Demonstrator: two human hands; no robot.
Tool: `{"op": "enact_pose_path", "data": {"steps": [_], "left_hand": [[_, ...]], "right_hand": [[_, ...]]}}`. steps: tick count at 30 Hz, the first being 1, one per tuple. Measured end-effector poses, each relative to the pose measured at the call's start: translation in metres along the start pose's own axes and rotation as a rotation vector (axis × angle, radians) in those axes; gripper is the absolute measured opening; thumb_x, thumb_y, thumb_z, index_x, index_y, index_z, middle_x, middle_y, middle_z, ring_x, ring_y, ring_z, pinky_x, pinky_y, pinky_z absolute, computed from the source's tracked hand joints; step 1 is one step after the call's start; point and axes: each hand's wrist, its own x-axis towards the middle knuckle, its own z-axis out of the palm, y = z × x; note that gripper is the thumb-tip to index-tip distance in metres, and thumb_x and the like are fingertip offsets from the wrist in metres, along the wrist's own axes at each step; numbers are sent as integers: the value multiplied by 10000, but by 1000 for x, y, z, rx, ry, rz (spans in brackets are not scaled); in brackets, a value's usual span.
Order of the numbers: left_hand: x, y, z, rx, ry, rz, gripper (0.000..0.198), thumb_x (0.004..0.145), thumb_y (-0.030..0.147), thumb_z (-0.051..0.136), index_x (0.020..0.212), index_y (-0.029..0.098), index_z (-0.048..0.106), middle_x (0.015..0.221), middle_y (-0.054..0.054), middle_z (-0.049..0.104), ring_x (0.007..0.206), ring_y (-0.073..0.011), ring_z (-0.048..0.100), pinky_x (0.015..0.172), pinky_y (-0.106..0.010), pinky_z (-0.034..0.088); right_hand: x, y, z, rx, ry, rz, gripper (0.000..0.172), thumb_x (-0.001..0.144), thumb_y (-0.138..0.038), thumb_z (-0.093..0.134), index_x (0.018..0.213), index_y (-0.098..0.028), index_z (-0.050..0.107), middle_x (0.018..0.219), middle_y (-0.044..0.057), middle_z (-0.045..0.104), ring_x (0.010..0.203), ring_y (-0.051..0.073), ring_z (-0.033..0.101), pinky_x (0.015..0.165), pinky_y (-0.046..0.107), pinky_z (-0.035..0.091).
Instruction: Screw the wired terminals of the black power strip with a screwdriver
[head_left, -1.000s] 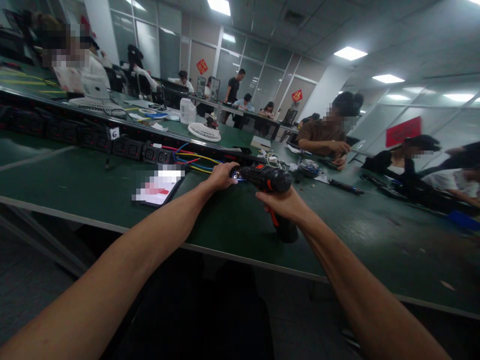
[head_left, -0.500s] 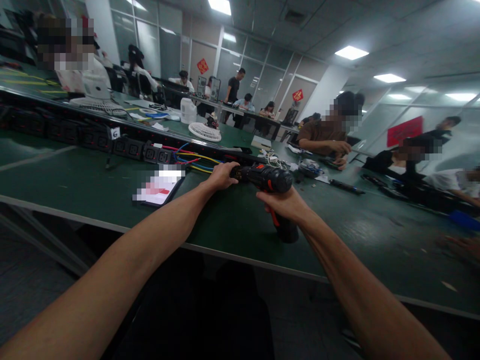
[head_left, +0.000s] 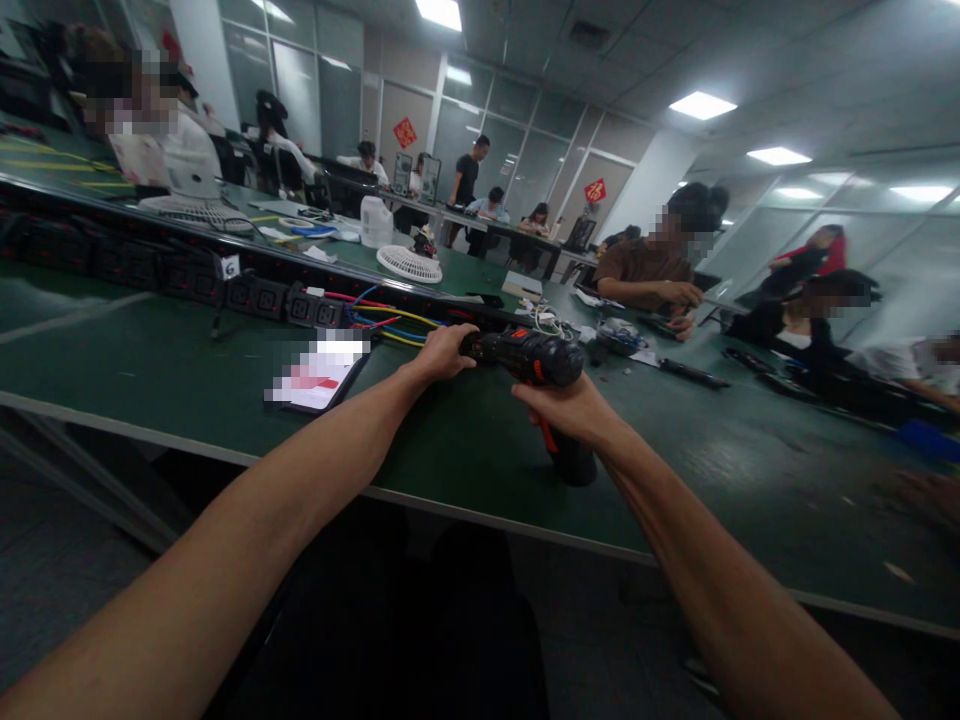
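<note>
A black cordless screwdriver with red trim [head_left: 536,360] is held above the green table [head_left: 150,370], its nose pointing left. My right hand [head_left: 570,408] is wrapped round its handle. My left hand [head_left: 444,352] is closed at the tool's front tip, fingers curled around the bit end; what it pinches there is hidden. Coloured wires [head_left: 382,315] run from a black power strip [head_left: 300,305] just behind my left hand.
A phone [head_left: 319,375] lies on the table left of my hands. A white fan [head_left: 409,263] and a white jug [head_left: 375,220] stand on the far bench. Several people sit at tables to the right and rear. Small parts [head_left: 619,335] lie behind the tool.
The white light at the tool's nose, lit one second ago, is off now. Both hands stay in place. A person in the far right background has moved.
</note>
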Motion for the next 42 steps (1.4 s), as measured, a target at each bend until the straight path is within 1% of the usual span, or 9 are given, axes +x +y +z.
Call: {"op": "enact_pose_path", "data": {"steps": [8,17,23,28,32,37,42], "left_hand": [[0,-1,1,-21,3,12,631,788,249,814,1390,272,627,1288,-72,722,1175,-296,660,1048,-401,486],[-1,2,-1,-23,2,-3,648,784,250,822,1398,285,617,1321,-67,710,1219,-296,644,1074,-408,473],[0,2,0,-5,13,4,663,786,268,830,1413,253,613,1328,-87,706,1240,-311,635,1085,-404,469],[2,-2,2,-12,-4,8,634,792,274,820,1394,287,620,1300,-62,718,1204,-291,650,1063,-390,478],[2,-2,2,-5,5,24,632,790,266,818,1390,269,622,1290,-71,722,1195,-295,652,1052,-391,480],[2,-2,3,7,11,15,648,791,268,813,1408,269,612,1300,-72,717,1201,-302,647,1053,-393,478],[2,-4,3,-3,11,23,640,794,268,816,1402,268,615,1307,-74,715,1197,-296,648,1057,-394,474]], "right_hand": [[-2,-5,1,5,15,21,115,765,-229,680,838,-200,596,558,-12,561,463,136,528,430,267,427],[-2,-5,0,4,7,27,113,765,-225,684,817,-205,586,571,-8,563,482,140,542,448,272,431],[-2,-5,1,23,6,34,136,767,-237,683,855,-196,589,577,-10,564,488,146,554,460,278,445],[0,-2,1,16,10,20,127,764,-233,676,858,-192,602,561,-9,560,481,142,540,442,264,425],[1,0,1,12,5,0,118,760,-226,682,840,-192,604,555,-8,567,466,136,532,434,261,426],[0,0,1,10,11,-3,120,769,-220,678,868,-186,618,549,-15,567,462,135,536,441,261,437],[1,-1,1,6,10,-6,92,768,-211,677,805,-193,595,542,-17,555,450,127,523,429,260,426]]}}
